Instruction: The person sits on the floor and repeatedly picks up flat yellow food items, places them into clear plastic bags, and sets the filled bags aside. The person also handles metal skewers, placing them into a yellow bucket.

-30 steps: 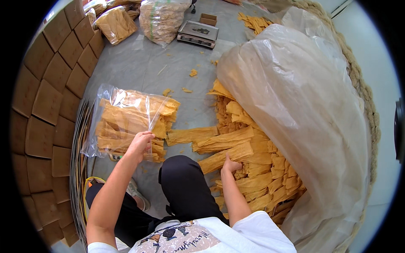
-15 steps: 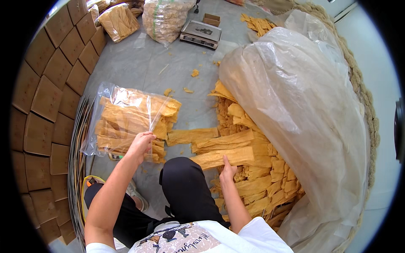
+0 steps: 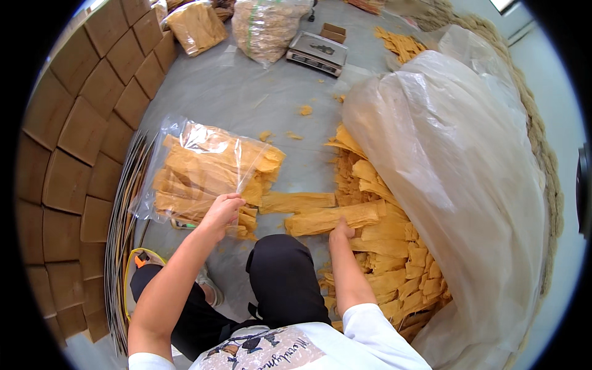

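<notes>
My left hand (image 3: 226, 209) pinches the open edge of a clear plastic bag (image 3: 140, 196), which lies on the floor at left. Inside it are several broad yellow strips that look like dried tofu skin (image 3: 200, 161), their right ends sticking out of the mouth. My right hand (image 3: 341, 230) grips the near edge of a dried tofu skin strip (image 3: 317, 221); part of its fingers is hidden. This strip lies across the left side of a large heap of such sheets (image 3: 385, 250). Another strip (image 3: 299, 201) lies just beyond it, reaching toward the bag.
A translucent plastic cover (image 3: 444, 135) drapes over the heap at right. Stacked cardboard boxes (image 3: 74, 129) and thin rods (image 3: 123, 203) line the left. Farther off are a flat scale (image 3: 317, 50), a small open box (image 3: 333, 32) and filled bags (image 3: 268, 28). Crumbs (image 3: 305, 110) dot the grey floor.
My right hand has moved the strip slightly away from me, over the strip behind it. The left hand keeps its hold on the bag. The whole view has shifted a little.
</notes>
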`<action>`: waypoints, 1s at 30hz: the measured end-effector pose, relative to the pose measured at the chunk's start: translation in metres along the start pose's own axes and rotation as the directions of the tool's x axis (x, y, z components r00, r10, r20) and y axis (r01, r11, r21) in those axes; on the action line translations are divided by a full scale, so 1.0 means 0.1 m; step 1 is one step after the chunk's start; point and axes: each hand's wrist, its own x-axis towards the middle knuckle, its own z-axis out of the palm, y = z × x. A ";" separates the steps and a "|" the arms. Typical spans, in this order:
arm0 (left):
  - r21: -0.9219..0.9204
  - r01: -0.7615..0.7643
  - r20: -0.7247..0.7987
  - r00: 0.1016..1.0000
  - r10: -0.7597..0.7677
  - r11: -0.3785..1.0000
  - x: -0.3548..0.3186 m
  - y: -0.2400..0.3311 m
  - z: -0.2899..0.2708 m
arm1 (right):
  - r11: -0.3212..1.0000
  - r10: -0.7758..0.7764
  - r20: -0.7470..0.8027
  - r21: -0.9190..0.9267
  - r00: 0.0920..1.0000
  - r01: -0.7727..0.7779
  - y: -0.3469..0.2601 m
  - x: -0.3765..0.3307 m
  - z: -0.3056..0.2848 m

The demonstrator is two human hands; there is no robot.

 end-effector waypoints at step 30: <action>-0.062 -0.256 -0.277 0.933 0.230 0.965 0.04 -0.01 0.05 | 0.628 0.347 0.897 -0.005 -0.275 0.778 -1.18 -1.40 0.09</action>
